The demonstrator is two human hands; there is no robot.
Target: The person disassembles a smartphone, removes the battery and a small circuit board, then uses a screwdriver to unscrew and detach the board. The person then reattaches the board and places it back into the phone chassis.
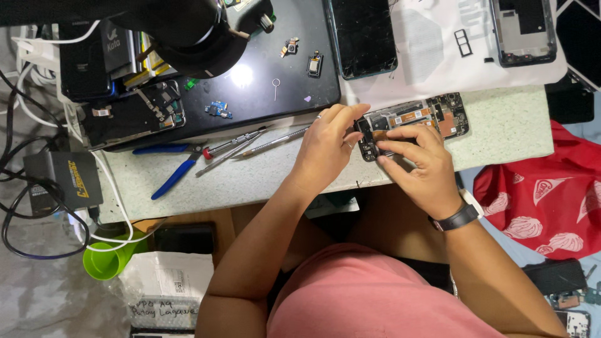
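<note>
Blue-handled pliers point(177, 173) and two screwdrivers point(250, 143) lay loose on the tabletop point(263, 178), close to the left forearm — a nudge could have rolled them off. The left hand point(328, 147) pinched the end of an opened phone point(413, 122) near the tabletop's front edge; the right hand point(418, 159) gripped its near side. Too much finger force might have torn a thin cable — or slid the phone off.

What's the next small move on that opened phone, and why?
Probably ease the part at the near end free with the right hand while the left hand steadies the opened phone: both sets of fingers pinch there, and the tweezers and screwdriver lie unused alongside.
</note>
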